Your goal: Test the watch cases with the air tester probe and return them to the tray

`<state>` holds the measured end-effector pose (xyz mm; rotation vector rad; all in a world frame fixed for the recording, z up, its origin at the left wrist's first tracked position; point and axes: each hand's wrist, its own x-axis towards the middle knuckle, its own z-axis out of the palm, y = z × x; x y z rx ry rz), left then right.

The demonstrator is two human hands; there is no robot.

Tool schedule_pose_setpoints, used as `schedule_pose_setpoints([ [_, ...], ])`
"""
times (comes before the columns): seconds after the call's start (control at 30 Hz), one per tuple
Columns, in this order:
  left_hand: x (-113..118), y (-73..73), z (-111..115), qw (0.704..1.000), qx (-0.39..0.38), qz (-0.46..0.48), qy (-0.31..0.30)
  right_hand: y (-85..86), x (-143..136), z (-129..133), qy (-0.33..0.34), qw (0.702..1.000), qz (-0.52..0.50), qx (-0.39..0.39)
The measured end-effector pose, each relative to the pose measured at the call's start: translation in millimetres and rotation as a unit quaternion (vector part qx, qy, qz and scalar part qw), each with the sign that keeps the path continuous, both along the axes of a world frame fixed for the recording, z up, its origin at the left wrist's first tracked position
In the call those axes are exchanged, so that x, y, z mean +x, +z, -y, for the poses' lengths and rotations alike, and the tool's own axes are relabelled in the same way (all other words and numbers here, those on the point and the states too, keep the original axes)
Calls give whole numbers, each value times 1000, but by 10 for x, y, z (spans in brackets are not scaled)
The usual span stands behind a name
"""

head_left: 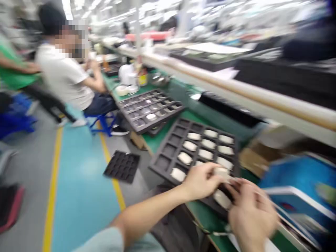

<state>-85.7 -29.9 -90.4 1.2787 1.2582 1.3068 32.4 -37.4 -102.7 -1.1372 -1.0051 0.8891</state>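
Observation:
My left hand (203, 180) pinches a small cream-white rounded piece (222, 171) between thumb and fingers, above the near part of a black compartment tray (162, 164). Close beside it, my right hand (253, 210) has its fingers bent together near the same piece; blur hides what they hold, if anything. Several similar white pieces (206, 154) sit in the tray's compartments, while its left-hand row of compartments holds none. One more white piece (222, 198) shows in the tray below my hands.
Behind lies another compartment tray (140, 131) with pieces in it. A black tray (123, 166) is low at the left, near the floor. At right stand a blue box (296, 175) and a cardboard box (252, 161). A seated co-worker (63, 73) is further along the bench.

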Motion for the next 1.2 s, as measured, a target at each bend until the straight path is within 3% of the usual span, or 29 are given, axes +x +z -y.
schedule_pose_setpoints([
  [0.1, -35, 51, -139, 995, -11, 97, -25, 13, 48, -110, -86, 995, 45, 23],
  [0.2, -37, 65, -236, 991, -28, 127, -37, 15, -5, -255, -98, 991, 63, 69],
  [0.4, -48, 82, -251, 986, -56, 149, -50, 22, 11, -256, -73, 990, 67, 102],
  [0.63, -23, -20, -269, 984, -36, 160, -76, -30, 37, -235, -62, 990, 60, 113],
  [0.8, -25, -2, -251, 983, -16, 154, -97, -27, 44, -219, -61, 984, 67, 151],
  [1.2, -12, 3, -230, 984, -15, 154, -92, -14, 55, -212, -42, 982, 62, 174],
])
